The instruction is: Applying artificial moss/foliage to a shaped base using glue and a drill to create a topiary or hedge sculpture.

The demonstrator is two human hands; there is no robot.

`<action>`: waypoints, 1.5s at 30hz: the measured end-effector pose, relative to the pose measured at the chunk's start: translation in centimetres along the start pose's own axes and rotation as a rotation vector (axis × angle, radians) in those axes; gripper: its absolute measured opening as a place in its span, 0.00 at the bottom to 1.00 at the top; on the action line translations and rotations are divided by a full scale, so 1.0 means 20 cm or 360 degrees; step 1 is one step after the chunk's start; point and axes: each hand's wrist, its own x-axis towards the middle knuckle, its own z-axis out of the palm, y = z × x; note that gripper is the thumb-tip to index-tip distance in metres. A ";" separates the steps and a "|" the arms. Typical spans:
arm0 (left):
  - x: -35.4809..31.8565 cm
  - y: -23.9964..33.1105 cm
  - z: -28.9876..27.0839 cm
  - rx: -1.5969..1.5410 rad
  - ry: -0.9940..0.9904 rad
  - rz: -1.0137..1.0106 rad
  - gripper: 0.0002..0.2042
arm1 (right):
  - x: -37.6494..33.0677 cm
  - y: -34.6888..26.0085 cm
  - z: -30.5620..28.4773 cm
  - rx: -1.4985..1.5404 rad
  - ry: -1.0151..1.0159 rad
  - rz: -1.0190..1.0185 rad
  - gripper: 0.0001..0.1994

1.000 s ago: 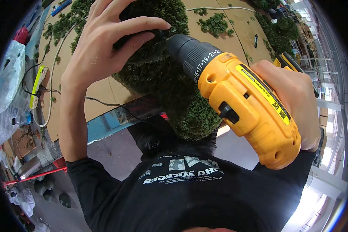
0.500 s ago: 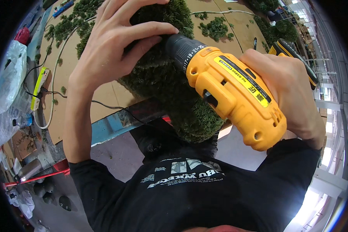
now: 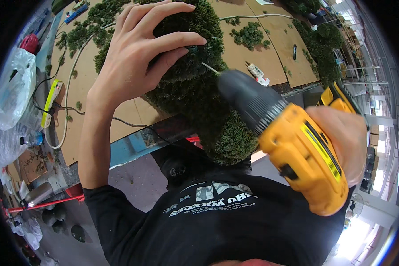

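Note:
My right hand is wrapped round the handle of a yellow and black cordless drill. A thin bit sticks out of its black chuck, its whole visible length bare in front of the greenery. Dark green artificial foliage stands as a tall, bushy piece at the table's near edge, reaching down towards my lap. Against its upper part lies my left hand, fingers curved over the foliage and the thumb close under the forefinger. The drill's battery end is partly behind my right hand.
Foliage sprigs lie on the cardboard-covered table, with a white glue gun and black marker. To the left are a yellow-edged power strip, cables, plastic bags, a bottle and a metal flask.
The drill has drawn back to the right and down, away from the foliage, so its bit now shows. My left hand stays at the foliage. The glue gun has come into sight.

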 end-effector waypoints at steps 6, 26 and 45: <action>-0.01 -0.03 0.05 0.0123 0.0088 0.0135 0.15 | 0.17 0.14 0.33 0.0142 0.0357 0.0275 0.11; 0.05 0.08 0.05 0.0244 -0.0060 -0.0135 0.15 | -0.10 2.10 1.36 0.1779 0.1728 0.0811 0.11; 0.03 0.01 0.05 0.0235 -0.0006 0.0025 0.16 | -0.48 2.09 1.36 0.1530 0.1284 0.0819 0.29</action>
